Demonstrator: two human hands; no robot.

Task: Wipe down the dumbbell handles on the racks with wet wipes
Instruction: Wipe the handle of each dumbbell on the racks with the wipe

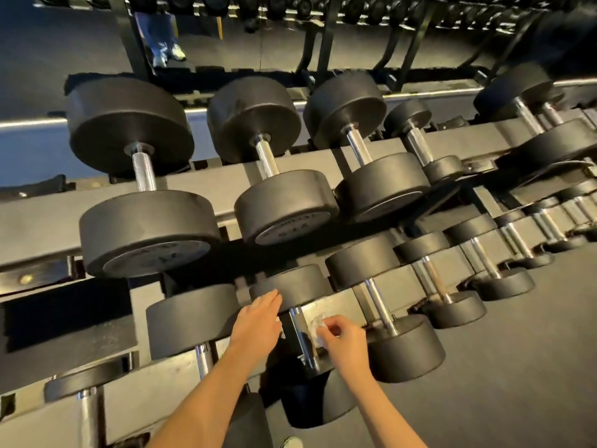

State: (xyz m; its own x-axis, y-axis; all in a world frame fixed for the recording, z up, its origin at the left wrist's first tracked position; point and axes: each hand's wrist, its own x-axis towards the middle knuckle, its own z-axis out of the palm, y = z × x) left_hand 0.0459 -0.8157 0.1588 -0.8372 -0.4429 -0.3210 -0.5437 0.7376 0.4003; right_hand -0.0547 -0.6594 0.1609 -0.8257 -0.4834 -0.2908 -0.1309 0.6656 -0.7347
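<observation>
lower centre of frame: left hand [258, 321] lay flat with fingers straight against the rear head [297, 284] of a lower-tier dumbbell, not curled round anything. it looked like a steadying touch.

right hand [344, 342] pinched a crumpled white wet wipe [318, 329] between thumb and fingertips. the wipe sat against the right side of that dumbbell's chrome handle [298, 331], or just beside it; contact could not be told for certain.

progress, as a judgement: the work was on this one handle, low in the rack [200, 185]. no handle showed a wet sheen or streaks, so which ones were already done could not be told.

left to cover, if untouched: three large knurled handles across the upper tier [143, 171] [267, 160] [358, 147], smaller ones toward the upper right, the lower row running off to the right [381, 305], and two handles at lower left [203, 357]. the task looked far from finished.
</observation>
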